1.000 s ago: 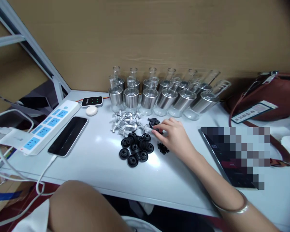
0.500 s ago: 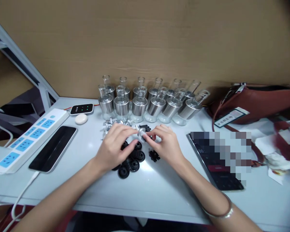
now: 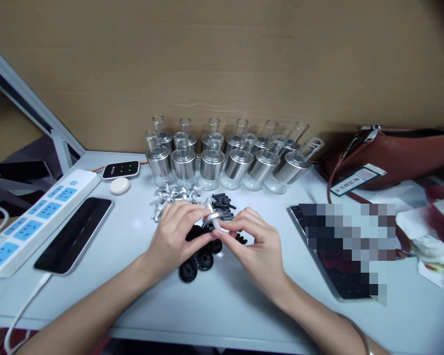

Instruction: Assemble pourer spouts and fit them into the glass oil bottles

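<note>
Between my two hands is a silver pour spout point(image 3: 215, 215) with a round flange and a pale stem. My left hand point(image 3: 177, 229) pinches it from the left with thumb and fingertips. From the right, my right hand point(image 3: 257, 239) grips its stem between thumb and fingers. Below them sits a pile of black ringed stoppers point(image 3: 188, 270), partly hidden by my left hand. More silver spouts point(image 3: 177, 193) lie behind my left hand. Small black tubes point(image 3: 222, 202) are heaped beyond the held spout, and small black pieces point(image 3: 241, 239) show beside my right hand.
Two rows of glass bottles with metal sleeves point(image 3: 212, 165) stand at the back. At left are a power strip point(image 3: 40, 217), a phone point(image 3: 74, 235), a small device point(image 3: 121, 170) and a white round case point(image 3: 120, 186). A tablet point(image 3: 318, 246) and a brown bag point(image 3: 403, 153) are at right.
My left hand has come into view and joined my right at the spout. My right hand has brought the spout from the piles toward me. The view has shifted slightly.
</note>
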Motion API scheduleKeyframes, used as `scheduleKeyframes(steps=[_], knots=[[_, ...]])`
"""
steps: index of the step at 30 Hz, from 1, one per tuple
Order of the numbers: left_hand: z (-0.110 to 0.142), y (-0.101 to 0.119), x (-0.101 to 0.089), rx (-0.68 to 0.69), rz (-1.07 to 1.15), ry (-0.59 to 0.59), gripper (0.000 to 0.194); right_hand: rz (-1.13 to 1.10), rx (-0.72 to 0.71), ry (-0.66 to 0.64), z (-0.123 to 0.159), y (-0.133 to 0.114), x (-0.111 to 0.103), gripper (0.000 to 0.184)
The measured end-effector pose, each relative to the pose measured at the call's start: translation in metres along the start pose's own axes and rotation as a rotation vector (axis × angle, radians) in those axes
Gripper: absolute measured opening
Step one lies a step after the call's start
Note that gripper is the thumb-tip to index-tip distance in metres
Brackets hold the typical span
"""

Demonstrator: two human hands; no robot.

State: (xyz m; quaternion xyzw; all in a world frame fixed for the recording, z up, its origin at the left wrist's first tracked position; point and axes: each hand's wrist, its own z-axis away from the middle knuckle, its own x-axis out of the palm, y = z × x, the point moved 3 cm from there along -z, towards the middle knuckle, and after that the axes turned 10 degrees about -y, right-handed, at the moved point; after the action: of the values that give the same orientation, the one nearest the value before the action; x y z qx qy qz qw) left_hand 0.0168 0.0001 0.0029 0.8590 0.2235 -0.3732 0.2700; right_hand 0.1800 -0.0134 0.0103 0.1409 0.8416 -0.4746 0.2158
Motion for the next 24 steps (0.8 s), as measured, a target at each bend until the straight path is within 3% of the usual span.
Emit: scheduleKeyframes(steps=[11,16,20,24], knots=[[-0.002,0.002,-0.002,0.022,0.065,-0.04,0.02,0.026,-0.079,-0.193,-0.008,0.002,-0.004,0.009],[-0.003,0.007,-0.005,0.084,0.069,-0.024,0.024,-0.032,-0.016,-0.082,-0.013,0.001,-0.015,0.029],[-0.003,0.01,-0.004,0.133,0.041,-0.056,0.022,-0.133,0.062,-0.053,-0.016,0.005,-0.017,0.009],[-0.003,0.012,-0.003,0.149,0.055,-0.101,0.022,-0.199,0.115,-0.096,-0.018,0.009,-0.015,0.007]])
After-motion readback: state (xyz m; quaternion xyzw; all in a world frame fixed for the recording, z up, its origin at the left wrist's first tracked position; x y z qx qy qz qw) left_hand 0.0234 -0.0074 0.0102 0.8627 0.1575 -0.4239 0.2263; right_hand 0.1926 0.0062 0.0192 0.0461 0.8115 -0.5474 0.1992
